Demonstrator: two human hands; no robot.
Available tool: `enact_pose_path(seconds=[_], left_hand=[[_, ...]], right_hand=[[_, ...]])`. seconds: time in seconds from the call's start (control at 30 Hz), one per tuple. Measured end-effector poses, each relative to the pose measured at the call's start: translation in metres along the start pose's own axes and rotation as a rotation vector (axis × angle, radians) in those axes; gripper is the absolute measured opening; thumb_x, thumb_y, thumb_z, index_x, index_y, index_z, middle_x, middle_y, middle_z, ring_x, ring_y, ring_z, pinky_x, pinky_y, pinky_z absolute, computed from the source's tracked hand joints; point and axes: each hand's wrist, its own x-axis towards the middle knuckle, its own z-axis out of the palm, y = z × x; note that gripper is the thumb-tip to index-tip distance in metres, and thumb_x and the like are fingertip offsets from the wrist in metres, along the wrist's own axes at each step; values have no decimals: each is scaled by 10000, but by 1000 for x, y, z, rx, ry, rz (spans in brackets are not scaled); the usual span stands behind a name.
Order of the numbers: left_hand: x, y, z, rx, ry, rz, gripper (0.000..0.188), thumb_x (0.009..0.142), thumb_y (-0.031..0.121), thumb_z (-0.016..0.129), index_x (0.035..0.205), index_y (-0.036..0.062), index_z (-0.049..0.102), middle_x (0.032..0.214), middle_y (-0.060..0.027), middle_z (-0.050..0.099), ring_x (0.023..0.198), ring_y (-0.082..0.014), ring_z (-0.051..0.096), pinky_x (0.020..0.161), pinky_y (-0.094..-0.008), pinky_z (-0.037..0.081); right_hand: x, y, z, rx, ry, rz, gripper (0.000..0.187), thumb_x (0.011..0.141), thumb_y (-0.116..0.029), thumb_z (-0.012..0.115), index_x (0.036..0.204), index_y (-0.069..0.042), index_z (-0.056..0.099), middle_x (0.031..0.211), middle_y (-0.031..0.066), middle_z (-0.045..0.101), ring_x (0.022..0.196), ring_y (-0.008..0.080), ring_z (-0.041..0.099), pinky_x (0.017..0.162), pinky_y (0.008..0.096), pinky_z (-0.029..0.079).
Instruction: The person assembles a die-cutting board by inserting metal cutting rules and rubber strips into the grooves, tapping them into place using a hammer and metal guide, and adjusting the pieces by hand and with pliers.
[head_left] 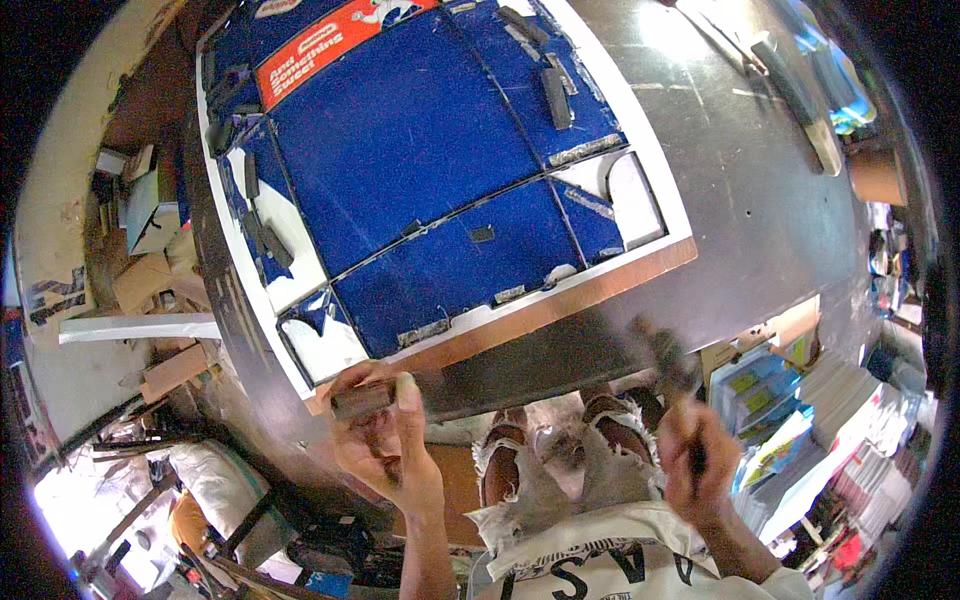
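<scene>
My left hand (388,450) is closed around a small dark brown block (362,400), just off the near left corner of a blue board. My right hand (700,455) is a fist to the right of my knees, gripping what looks like a hammer (662,350); its dark head is smeared by motion. The blue board (400,165) lies on the dark table, divided by thin black lines, with a white border and a brown near edge. Dark strips (557,98) and rough grey strips (585,150) lie along its margins. A red printed panel (335,45) crosses its far part.
The dark metal table (745,235) extends right of the board, with a long bar (800,105) at the far right. Stacked printed sheets (755,395) stand below on the right. Cardboard scraps (150,280) and a white sack (215,490) lie to the left.
</scene>
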Motion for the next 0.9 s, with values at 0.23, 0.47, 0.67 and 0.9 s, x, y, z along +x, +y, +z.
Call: enact_pose_path(seconds=[0.23,0.47,0.67,0.9], left_hand=[[-11,-1,8,-525,41,-200,324,869,-12,646,1176,-25,546,1054,-102,624,969,-124,561,790,-224,454],[5,2,20,-190,-150,-41,293,819,-61,701,1097,-37,614,950,-112,691,833,-148,669,793,-257,539],[10,3,29,361,-330,205,271,773,-23,735,1036,30,701,935,-116,731,886,-181,712,793,-275,534],[21,-1,30,388,-371,319,315,729,-102,641,1002,37,715,940,-109,727,880,-229,715,761,-288,537]], right_hand=[[102,22,-37,-474,627,-13,290,920,-95,628,1182,20,578,995,169,674,903,229,649,793,346,507],[132,19,-40,-479,585,-93,278,933,-135,631,1169,7,599,1022,157,685,930,215,654,829,328,496],[130,21,-44,-433,570,-108,258,938,-142,631,1156,-10,597,956,135,688,851,181,644,787,314,494],[130,22,-48,-416,551,-64,262,938,-151,634,1158,-15,594,929,137,678,814,169,628,755,309,495]])
